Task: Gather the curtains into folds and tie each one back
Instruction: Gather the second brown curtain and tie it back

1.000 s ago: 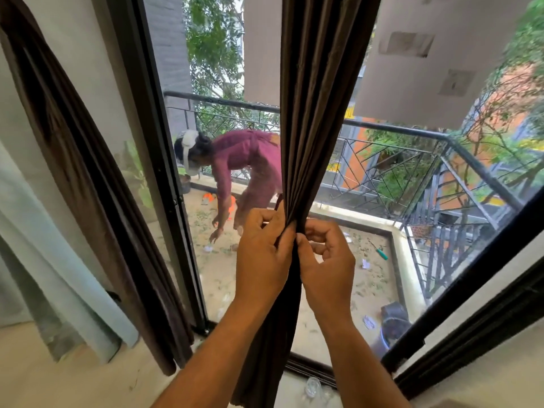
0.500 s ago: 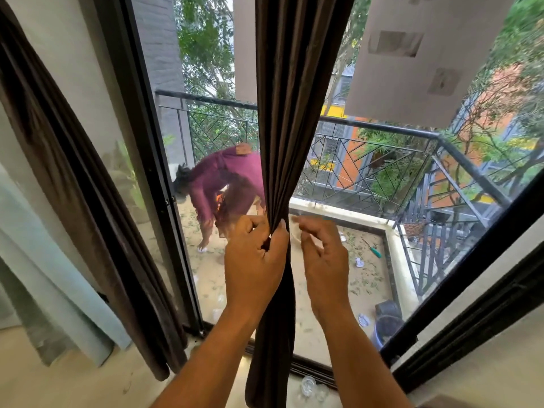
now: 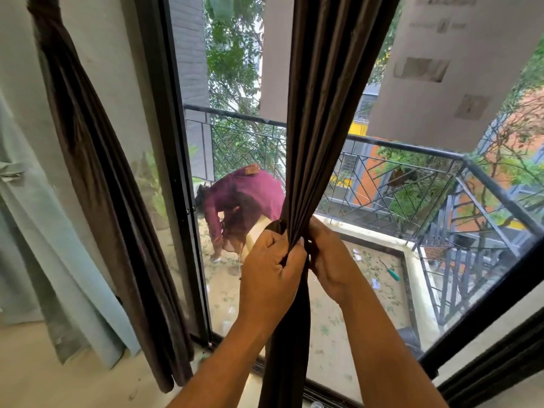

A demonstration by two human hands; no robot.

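A dark brown curtain point(image 3: 323, 107) hangs down the middle of the glass window, gathered into tight folds. My left hand point(image 3: 269, 278) grips the bunched folds from the left at mid-height. My right hand point(image 3: 331, 260) holds the curtain from the right, fingers curled round a dark band point(image 3: 275, 226) that wraps the gather. Below my hands the curtain falls in a narrow column. A second brown curtain point(image 3: 97, 178) hangs at the left, twisted and gathered near its top.
A pale blue-green curtain point(image 3: 32, 245) hangs at the far left. Black window frames point(image 3: 179, 184) stand between the curtains and at lower right. Outside, a person in a magenta top point(image 3: 241, 201) bends over on a railed balcony.
My right hand has closed back onto the curtain after opening beside it. Both hands now squeeze the gather tighter, with a dark band showing round it. The person outside bent lower.
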